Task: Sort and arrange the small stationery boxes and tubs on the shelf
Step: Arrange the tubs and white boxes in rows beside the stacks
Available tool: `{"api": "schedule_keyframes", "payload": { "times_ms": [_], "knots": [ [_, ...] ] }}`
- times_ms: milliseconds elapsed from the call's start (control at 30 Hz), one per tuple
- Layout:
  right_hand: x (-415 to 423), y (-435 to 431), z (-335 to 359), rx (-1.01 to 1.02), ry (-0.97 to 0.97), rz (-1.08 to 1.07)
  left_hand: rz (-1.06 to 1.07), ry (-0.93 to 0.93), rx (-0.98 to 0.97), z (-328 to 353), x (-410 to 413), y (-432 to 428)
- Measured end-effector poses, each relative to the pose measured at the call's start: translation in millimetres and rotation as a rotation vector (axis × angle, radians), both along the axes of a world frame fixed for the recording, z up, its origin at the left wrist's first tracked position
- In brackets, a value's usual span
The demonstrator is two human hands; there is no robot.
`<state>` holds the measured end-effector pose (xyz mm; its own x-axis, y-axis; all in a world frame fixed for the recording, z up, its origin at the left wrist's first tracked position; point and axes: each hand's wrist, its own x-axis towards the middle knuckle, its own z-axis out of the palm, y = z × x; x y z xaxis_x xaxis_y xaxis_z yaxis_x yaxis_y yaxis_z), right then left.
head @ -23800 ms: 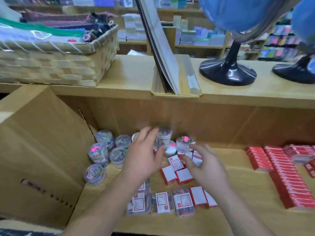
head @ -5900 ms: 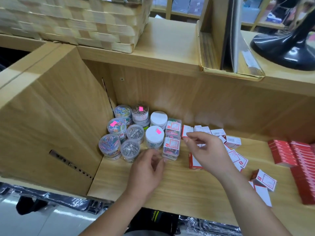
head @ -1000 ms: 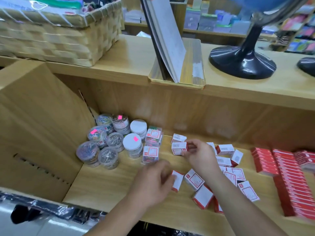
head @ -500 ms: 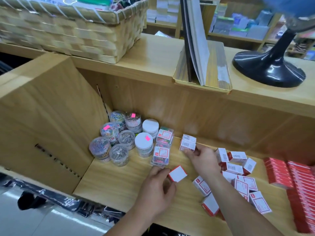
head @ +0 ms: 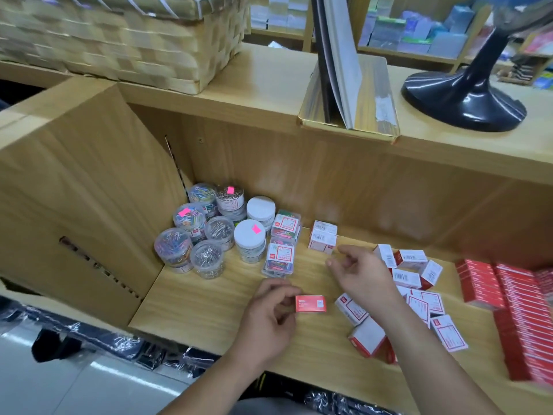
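1. Head view, hands: the left hand (head: 269, 320) pinches a small red box (head: 310, 303) between thumb and fingertips, just above the front part of the wooden shelf (head: 203, 304). The box's long red side faces up.
2. Head view, other hand: the right hand (head: 360, 275) holds nothing. Its fingers are loosely bent, with thumb and forefinger parted and reaching toward a stack of two white boxes (head: 322, 240) near the back wall. The fingertips are close to the stack but apart from it.
3. Head view, tubs: a cluster of round clear tubs (head: 197, 235) fills the shelf's back left corner. Some hold coloured clips and some hold silver ones, and a few carry pink stickers. Two white-lidded tubs (head: 254, 223) stand at the cluster's right edge.
4. Head view, clear boxes: two clear rectangular boxes (head: 282, 244) with red-framed labels stand one behind the other, just right of the white-lidded tubs and left of the white stack.
5. Head view, loose boxes: a scatter of white-and-red boxes (head: 419, 283) lies unordered beside and under the right forearm. Some are upright and some are tipped.
6. Head view, surroundings: rows of red boxes (head: 514, 313) line the shelf's right end. On the counter above are a wicker basket (head: 125, 46), a gold tray (head: 383, 115) holding upright sheets, and a black stand base (head: 463, 100).
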<state>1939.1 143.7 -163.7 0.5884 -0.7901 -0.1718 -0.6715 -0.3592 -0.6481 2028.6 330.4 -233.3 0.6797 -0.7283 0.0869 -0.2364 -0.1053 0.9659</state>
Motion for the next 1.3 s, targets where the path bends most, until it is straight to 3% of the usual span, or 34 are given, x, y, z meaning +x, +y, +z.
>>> {"api": "schedule_keyframes", "payload": {
  "times_ms": [167,367,433,500,567,667,800,867,933,1000,1167,1300],
  "knots": [
    [-37,21,11,-0.086,0.148,0.389,-0.015,0.059,0.004,2,-5,10],
    [-42,33,2,-0.276,0.189,0.470,-0.122,-0.129,-0.015,12,-7,9],
    [-45,36,1,-0.208,0.000,0.364,-0.113,-0.304,-0.053,15,-6,14],
    [-44,41,9,-0.017,-0.169,0.223,-0.086,-0.399,-0.104,18,-6,17],
    [-40,44,17,0.211,-0.215,0.127,-0.045,-0.432,-0.155,22,-5,16],
    [-38,48,24,0.493,-0.307,0.065,-0.024,-0.322,-0.201,30,-7,12],
    [-37,47,30,0.592,-0.419,-0.006,0.012,0.079,-0.206,43,-13,6],
    [-38,44,29,0.609,-0.404,0.021,0.014,0.115,-0.141,44,-13,3],
    [-36,38,25,0.542,-0.336,0.051,0.025,0.089,-0.088,37,-10,-2],
    [-26,28,19,0.344,-0.233,0.030,0.040,0.041,-0.007,26,-4,-6],
    [5,6,-8,-0.065,-0.091,0.024,-0.053,-0.354,0.162,3,4,1],
    [14,-1,-21,-0.030,-0.149,-0.098,-0.079,-0.336,0.135,1,10,3]
  ]
}}
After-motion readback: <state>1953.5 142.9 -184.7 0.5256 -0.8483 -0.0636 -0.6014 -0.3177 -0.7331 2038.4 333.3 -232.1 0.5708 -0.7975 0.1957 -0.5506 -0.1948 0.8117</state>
